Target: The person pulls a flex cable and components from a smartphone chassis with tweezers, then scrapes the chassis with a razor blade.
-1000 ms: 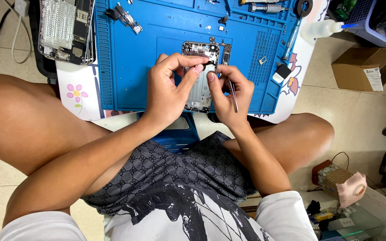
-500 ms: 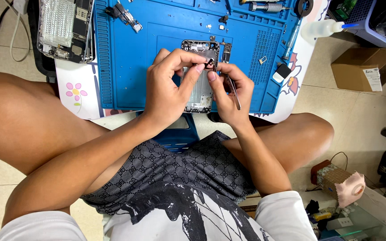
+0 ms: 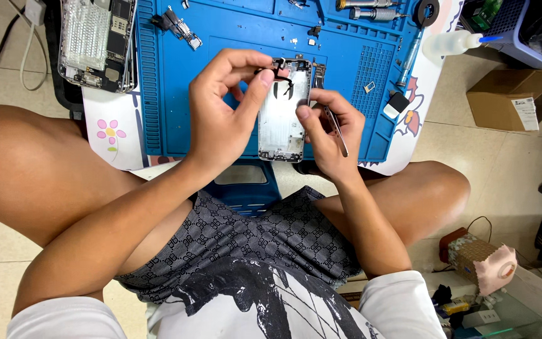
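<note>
Hands meet over the blue mat (image 3: 221,81), which covers most of the bench (image 3: 117,135) in front of the seated person. The phone shell (image 3: 280,119), silver inside and lying open side up, sits near the mat's front edge, its top end pointing away from the person. The left hand (image 3: 224,119) is at the shell's left side, thumb and forefinger pinched on a small dark part (image 3: 270,70) at the shell's top-left corner, the other fingers curled. The right hand (image 3: 330,135) rests against the shell's right edge, its thumb pressed on the shell's rim; its fingers are closed around tweezers (image 3: 335,129), whose shaft slants along the palm toward the mat's front edge. Where the tweezer tips end I cannot tell. Off the mat's left edge a second opened phone (image 3: 95,41) lies with its boards showing. On the mat's far-left part lies a loose flex piece (image 3: 180,28). Along the mat's far edge to the right are metal screwdrivers (image 3: 371,9) and a black tape roll (image 3: 426,11). Just past the mat's right edge a clear squeeze bottle (image 3: 453,43) lies on its side, and beyond that, on the floor, stands a cardboard box (image 3: 509,97).
</note>
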